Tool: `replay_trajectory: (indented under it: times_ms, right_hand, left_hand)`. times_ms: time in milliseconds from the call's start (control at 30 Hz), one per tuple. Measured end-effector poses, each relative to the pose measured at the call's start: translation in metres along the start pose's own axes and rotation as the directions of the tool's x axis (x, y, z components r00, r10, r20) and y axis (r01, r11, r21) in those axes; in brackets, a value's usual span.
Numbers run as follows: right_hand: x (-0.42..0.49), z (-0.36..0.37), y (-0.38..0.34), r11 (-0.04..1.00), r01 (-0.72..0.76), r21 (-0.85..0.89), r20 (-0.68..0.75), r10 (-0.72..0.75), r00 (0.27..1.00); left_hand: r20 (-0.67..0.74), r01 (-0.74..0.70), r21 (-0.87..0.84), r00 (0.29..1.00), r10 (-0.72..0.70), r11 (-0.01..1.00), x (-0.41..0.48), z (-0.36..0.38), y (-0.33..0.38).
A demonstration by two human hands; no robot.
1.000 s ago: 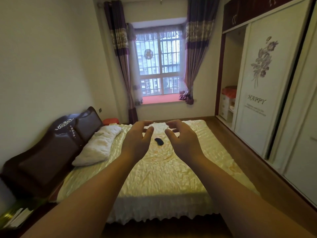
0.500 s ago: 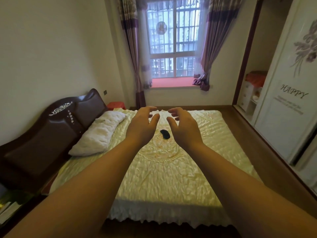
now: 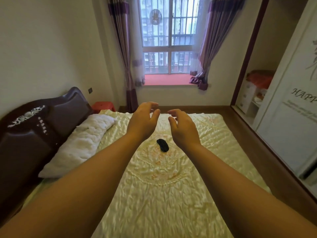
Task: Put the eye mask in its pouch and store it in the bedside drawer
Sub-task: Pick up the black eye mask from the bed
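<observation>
A small black object (image 3: 162,145), which looks like the eye mask or its pouch, lies in the middle of the cream bedspread (image 3: 163,194). My left hand (image 3: 143,121) and my right hand (image 3: 183,127) are stretched out above the bed, on either side of the black object and raised over it. Both hands have their fingers curled apart and hold nothing. No bedside drawer shows in the view.
A white pillow (image 3: 80,145) lies against the dark headboard (image 3: 34,133) on the left. A red stool (image 3: 103,106) stands in the far left corner. A sliding wardrobe (image 3: 291,109) lines the right wall, with a strip of wood floor beside the bed. Window and curtains stand ahead.
The view has come closer to the bed and tilted down. The black object now appears nearer, between my wrists. Both hands stay open and spread slightly wider apart.
</observation>
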State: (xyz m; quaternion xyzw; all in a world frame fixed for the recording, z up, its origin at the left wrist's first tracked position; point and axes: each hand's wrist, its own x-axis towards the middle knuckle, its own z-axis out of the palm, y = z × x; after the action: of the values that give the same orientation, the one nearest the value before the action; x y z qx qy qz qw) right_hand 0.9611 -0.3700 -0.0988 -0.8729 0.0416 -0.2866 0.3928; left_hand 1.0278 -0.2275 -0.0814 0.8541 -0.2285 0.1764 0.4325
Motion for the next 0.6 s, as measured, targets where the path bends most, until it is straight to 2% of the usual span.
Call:
replay_trajectory:
  times_ms: [200, 600]
  right_hand:
    - [0.086, 0.051, 0.044, 0.999, -0.015, -0.039, 0.044, 0.017, 0.999]
    - [0.207, 0.146, 0.198, 0.979, 0.004, -0.205, 0.207, 0.039, 0.978]
  left_hand:
    - [0.042, 0.019, 0.028, 0.999, -0.021, 0.999, 0.089, 0.035, -0.051]
    - [0.107, 0.116, 0.145, 0.985, -0.132, 0.983, 0.187, 0.179, -0.172]
